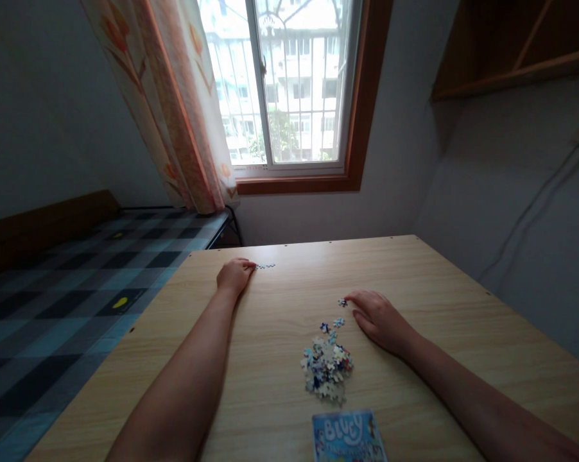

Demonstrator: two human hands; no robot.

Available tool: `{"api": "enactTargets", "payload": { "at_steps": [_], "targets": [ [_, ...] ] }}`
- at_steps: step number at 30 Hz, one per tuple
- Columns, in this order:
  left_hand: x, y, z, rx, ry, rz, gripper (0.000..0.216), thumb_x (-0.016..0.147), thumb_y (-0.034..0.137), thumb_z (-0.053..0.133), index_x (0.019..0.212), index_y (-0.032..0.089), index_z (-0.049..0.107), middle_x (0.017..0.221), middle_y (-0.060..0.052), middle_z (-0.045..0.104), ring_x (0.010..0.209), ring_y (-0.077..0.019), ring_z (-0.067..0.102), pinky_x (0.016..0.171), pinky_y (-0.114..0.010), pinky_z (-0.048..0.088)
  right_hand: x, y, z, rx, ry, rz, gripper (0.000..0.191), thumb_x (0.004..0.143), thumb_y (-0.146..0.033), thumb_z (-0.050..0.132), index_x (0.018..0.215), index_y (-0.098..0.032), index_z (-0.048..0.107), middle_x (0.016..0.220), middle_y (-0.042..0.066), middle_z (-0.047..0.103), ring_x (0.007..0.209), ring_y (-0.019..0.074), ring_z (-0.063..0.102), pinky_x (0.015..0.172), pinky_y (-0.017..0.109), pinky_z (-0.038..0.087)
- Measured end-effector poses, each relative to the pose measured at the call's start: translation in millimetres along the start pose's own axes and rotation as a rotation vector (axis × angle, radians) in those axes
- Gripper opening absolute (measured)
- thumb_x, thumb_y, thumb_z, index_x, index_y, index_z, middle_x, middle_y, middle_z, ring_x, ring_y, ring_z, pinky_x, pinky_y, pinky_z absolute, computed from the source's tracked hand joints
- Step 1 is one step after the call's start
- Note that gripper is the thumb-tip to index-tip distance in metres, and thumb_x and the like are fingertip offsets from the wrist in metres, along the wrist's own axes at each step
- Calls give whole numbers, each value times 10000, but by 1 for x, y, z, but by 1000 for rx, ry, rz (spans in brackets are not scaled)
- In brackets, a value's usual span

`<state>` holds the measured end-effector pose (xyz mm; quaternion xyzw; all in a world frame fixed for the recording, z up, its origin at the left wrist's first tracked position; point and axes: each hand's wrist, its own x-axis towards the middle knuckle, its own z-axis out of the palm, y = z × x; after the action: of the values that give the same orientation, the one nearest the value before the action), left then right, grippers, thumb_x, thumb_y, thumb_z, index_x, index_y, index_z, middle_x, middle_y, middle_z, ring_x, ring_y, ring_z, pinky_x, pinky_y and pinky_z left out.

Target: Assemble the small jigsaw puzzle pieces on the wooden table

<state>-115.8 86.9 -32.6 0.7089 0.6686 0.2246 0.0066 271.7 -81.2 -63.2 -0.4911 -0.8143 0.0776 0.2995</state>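
Near the far left of the table, my left hand (pixel 235 274) has its fingers closed together, the tips on the left end of a short joined row of puzzle pieces (pixel 266 265). How the end piece sits under those fingers is hard to make out. My right hand (pixel 377 316) reaches in from the right, index finger stretched out and thumb apart from it. Its fingertip touches a single dark and white puzzle piece (pixel 342 302) lying on the table. Just nearer, a few loose pieces (pixel 338 322) lie beside a heaped pile of puzzle pieces (pixel 327 369).
A blue box labelled "Bluey" (pixel 348 437) lies at the near edge of view, below the pile. The wooden table (pixel 280 398) reaches toward the window (pixel 299 96). At left stands a bed with a checked cover (pixel 72 308); a curtain (pixel 174 115) hangs above it.
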Motion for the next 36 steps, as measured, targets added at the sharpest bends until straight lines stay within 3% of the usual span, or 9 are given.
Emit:
{"api": "enactTargets", "payload": {
  "at_steps": [8, 13, 16, 21, 25, 29, 36],
  "targets": [
    [-2, 2, -2, -96, 141, 35, 225, 887, 321, 601, 971, 252, 797, 1112, -15, 730, 879, -166, 680, 845, -247, 523, 0, -1, 0, -14, 23, 1, 277, 881, -167, 511, 1122, -204, 642, 1179, 106, 688, 1120, 260, 610, 1017, 455, 447],
    [-10, 26, -11, -86, 185, 213, 260, 916, 369, 573, 962, 224, 784, 1059, -41, 723, 775, -156, 657, 784, -264, 510, 1, -2, 0, -23, 33, -1, 258, 893, -172, 516, 1106, -203, 659, 1169, 109, 695, 1120, 258, 616, 1016, 457, 451],
    [-19, 59, -14, -77, 56, 357, 287, 933, 408, 555, 935, 237, 785, 993, -38, 733, 749, -155, 649, 765, -273, 500, 2, -1, 0, -30, 23, -25, 252, 899, -163, 517, 1084, -206, 683, 1168, 106, 695, 1129, 256, 610, 1010, 461, 450],
    [-48, 132, -3, -119, -319, 671, 203, 887, 290, 605, 941, 265, 799, 920, -38, 746, 751, -157, 659, 746, -262, 503, 2, -2, 0, -55, 5, -41, 349, 883, -125, 506, 1144, -240, 707, 1196, 95, 681, 1130, 253, 604, 1011, 466, 449],
    [-78, 171, 10, -187, -330, 749, 215, 898, 316, 613, 997, 270, 798, 977, -50, 747, 790, -166, 673, 774, -270, 508, 2, -1, 1, -77, -2, -36, 379, 897, -133, 494, 1172, -270, 717, 1195, 87, 676, 1127, 254, 601, 996, 460, 457],
    [-95, 178, 19, -244, -328, 705, 215, 880, 313, 627, 1011, 283, 795, 1003, -39, 743, 815, -173, 676, 777, -275, 512, 2, -1, 2, -94, -10, -31, 399, 898, -128, 490, 1197, -275, 709, 1202, 88, 672, 1115, 259, 598, 989, 461, 454],
    [-94, 174, 27, -284, -342, 657, 209, 847, 283, 635, 960, 262, 810, 993, -49, 745, 822, -172, 674, 811, -268, 507, 4, -4, -2, -56, -22, -15, 394, 889, -133, 499, 1233, -236, 660, 1219, 85, 675, 1138, 254, 590, 1007, 453, 436]
  ]
}}
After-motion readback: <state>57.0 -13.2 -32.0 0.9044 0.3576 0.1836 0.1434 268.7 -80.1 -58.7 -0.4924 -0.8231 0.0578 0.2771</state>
